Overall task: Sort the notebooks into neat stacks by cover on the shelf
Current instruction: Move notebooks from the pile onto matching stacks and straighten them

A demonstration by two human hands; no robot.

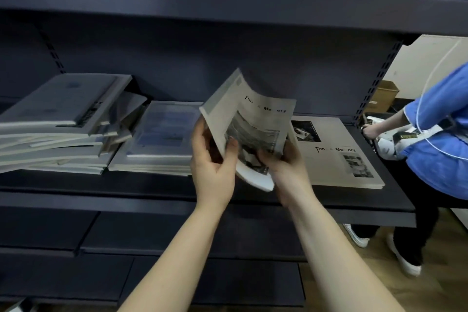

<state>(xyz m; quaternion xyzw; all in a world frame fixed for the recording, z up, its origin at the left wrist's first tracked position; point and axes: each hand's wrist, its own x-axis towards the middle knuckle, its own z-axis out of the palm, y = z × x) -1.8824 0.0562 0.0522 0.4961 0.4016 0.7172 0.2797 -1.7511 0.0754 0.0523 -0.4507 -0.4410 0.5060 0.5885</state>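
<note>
Dark grey metal shelf, matt and smooth; cream paper notebook between the left hand and right hand, pliant, faintly satin; bluish notebook stack left of the hands, glossy like plastic wrap; brown wood floor right of them, dull sheen.

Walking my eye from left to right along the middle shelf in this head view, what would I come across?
Untidy notebook pile → blue-cover stack → held notebook, gripped by the left hand and right hand → flat Time & Memory stack → person in blue.
</note>
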